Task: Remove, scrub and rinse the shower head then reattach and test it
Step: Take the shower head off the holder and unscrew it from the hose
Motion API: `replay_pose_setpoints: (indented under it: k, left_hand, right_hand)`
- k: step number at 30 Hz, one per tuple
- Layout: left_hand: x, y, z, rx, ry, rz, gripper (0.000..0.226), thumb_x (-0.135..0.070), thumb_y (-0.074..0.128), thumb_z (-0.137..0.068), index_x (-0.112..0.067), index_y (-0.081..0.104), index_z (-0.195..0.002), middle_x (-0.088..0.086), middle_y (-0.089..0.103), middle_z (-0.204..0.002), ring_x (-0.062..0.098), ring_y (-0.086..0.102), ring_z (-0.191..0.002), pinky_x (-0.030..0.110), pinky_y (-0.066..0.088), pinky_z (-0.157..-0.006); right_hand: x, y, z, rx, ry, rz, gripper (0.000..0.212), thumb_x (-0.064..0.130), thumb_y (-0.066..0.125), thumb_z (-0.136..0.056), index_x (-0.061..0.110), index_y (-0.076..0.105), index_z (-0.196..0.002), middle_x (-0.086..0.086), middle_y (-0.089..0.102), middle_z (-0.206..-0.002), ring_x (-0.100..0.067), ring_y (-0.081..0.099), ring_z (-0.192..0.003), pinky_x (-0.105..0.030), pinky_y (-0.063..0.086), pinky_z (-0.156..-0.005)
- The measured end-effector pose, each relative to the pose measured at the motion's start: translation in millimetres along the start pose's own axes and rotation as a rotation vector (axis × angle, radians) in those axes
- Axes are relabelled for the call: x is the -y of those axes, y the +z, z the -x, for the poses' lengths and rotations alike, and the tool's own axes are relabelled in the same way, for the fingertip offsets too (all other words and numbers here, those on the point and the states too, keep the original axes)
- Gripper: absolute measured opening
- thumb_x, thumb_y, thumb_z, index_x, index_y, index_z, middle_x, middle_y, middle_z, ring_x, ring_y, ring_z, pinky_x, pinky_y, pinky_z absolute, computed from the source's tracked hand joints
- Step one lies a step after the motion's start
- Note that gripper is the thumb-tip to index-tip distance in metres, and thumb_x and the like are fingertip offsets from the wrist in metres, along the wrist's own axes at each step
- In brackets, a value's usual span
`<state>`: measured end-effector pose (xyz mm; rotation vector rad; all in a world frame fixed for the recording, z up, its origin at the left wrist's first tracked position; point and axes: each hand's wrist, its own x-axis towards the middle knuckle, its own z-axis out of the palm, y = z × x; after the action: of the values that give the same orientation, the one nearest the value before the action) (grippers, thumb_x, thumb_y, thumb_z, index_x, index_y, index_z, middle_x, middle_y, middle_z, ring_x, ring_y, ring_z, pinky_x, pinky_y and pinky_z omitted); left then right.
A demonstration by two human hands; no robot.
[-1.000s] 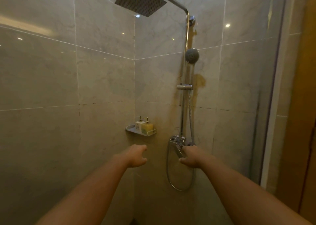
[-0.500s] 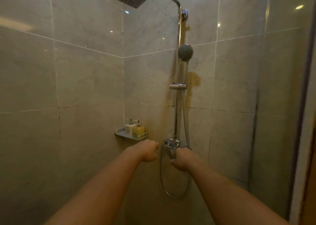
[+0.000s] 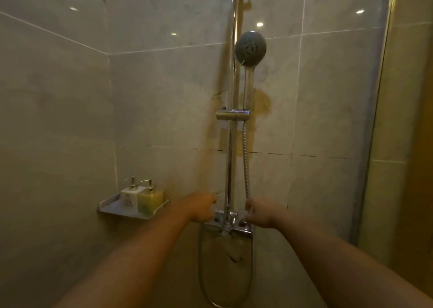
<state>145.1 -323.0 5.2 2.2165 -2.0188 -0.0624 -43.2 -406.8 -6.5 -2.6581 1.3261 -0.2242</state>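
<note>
The grey round hand shower head (image 3: 250, 47) sits upright in its chrome bracket (image 3: 233, 115) on the riser pipe (image 3: 232, 148). Its ribbed metal hose (image 3: 245, 162) drops to the chrome mixer valve (image 3: 228, 227) and loops below it. My left hand (image 3: 201, 208) is curled against the valve's left end, beside the riser. My right hand (image 3: 260, 213) is curled round the hose where it meets the valve's right side. The fingertips of both hands are hidden.
A small metal corner shelf (image 3: 112, 210) on the left wall carries a white pump bottle (image 3: 130, 196) and a yellow pump bottle (image 3: 150, 199). Tiled walls close in on the left and back. A glass panel edge (image 3: 375, 120) stands at the right.
The view has tilted down and drawn closer, so the square overhead head has left the frame. My left hand has reached the valve's left end. My right hand has shifted from the lever to the hose.
</note>
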Motion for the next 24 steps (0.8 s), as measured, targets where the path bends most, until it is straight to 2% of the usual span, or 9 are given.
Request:
replay_pose_setpoints:
  k: [3, 6, 9, 11, 16, 18, 21, 24]
  left_hand:
    - [15, -8, -38, 0.02, 0.08, 0.046, 0.056, -0.028, 0.059, -0.093, -0.017, 0.039, -0.145, 0.012, 0.049, -0.144, 0.028, 0.051, -0.127, 0.038, 0.043, -0.1]
    - [21, -18, -69, 0.0, 0.178, 0.087, 0.052, -0.025, 0.057, -0.094, -0.015, 0.042, -0.142, 0.012, 0.052, -0.141, 0.026, 0.052, -0.125, 0.037, 0.045, -0.101]
    - [23, -28, -97, -0.051, 0.274, 0.205, 0.041, -0.027, 0.059, -0.094, -0.016, 0.051, -0.133, 0.01, 0.06, -0.127, 0.023, 0.059, -0.109, 0.038, 0.051, -0.094]
    - [22, -32, -113, -0.078, 0.328, 0.276, 0.042, -0.03, 0.06, -0.093, -0.019, 0.051, -0.132, 0.007, 0.061, -0.123, 0.019, 0.06, -0.103, 0.036, 0.053, -0.09]
    - [12, -38, -131, -0.116, 0.397, 0.419, 0.05, -0.029, 0.059, -0.094, -0.023, 0.043, -0.141, 0.003, 0.056, -0.133, 0.016, 0.058, -0.11, 0.032, 0.052, -0.093]
    - [6, -41, -134, -0.157, 0.408, 0.457, 0.051, -0.027, 0.059, -0.093, -0.023, 0.042, -0.142, 0.003, 0.055, -0.135, 0.016, 0.059, -0.11, 0.033, 0.052, -0.093]
    - [-4, -44, -139, -0.245, 0.379, 0.58, 0.057, -0.023, 0.063, -0.091, -0.022, 0.04, -0.143, 0.005, 0.053, -0.138, 0.019, 0.056, -0.118, 0.035, 0.052, -0.096]
    - [-14, -42, -142, -0.314, 0.335, 0.694, 0.063, -0.021, 0.065, -0.09, -0.022, 0.035, -0.146, 0.005, 0.05, -0.141, 0.018, 0.054, -0.12, 0.028, 0.05, -0.09]
  right_hand:
    - [-1, -16, -32, -0.03, 0.047, 0.018, 0.038, 0.036, 0.063, -0.092, 0.015, 0.061, -0.124, -0.008, 0.064, -0.124, -0.023, 0.06, -0.111, -0.037, 0.051, -0.094]
    - [0, -35, -55, -0.085, 0.1, 0.026, 0.036, 0.036, 0.062, -0.092, 0.015, 0.062, -0.121, -0.007, 0.066, -0.119, -0.022, 0.062, -0.107, -0.038, 0.052, -0.093]
    - [0, -55, -69, -0.143, 0.141, 0.049, 0.042, 0.037, 0.061, -0.094, 0.015, 0.057, -0.13, -0.007, 0.063, -0.125, -0.022, 0.06, -0.113, -0.037, 0.051, -0.097]
    - [0, -67, -75, -0.185, 0.161, 0.059, 0.045, 0.036, 0.061, -0.094, 0.016, 0.054, -0.134, -0.007, 0.062, -0.126, -0.022, 0.06, -0.115, -0.035, 0.05, -0.095]
    - [1, -95, -88, -0.31, 0.172, 0.031, 0.043, 0.037, 0.063, -0.093, 0.019, 0.055, -0.132, -0.004, 0.066, -0.119, -0.019, 0.063, -0.105, -0.033, 0.052, -0.088]
    - [3, -107, -91, -0.405, 0.15, 0.011, 0.043, 0.035, 0.062, -0.094, 0.019, 0.055, -0.133, -0.004, 0.066, -0.118, -0.019, 0.063, -0.104, -0.032, 0.053, -0.087]
    - [7, -122, -97, -0.655, 0.083, -0.082, 0.046, 0.033, 0.062, -0.094, 0.021, 0.05, -0.137, 0.0, 0.063, -0.118, -0.014, 0.061, -0.1, -0.03, 0.054, -0.084]
    - [10, -133, -108, -0.798, 0.016, -0.258, 0.053, 0.036, 0.061, -0.094, 0.021, 0.044, -0.142, 0.002, 0.059, -0.118, -0.012, 0.06, -0.097, -0.027, 0.053, -0.08]
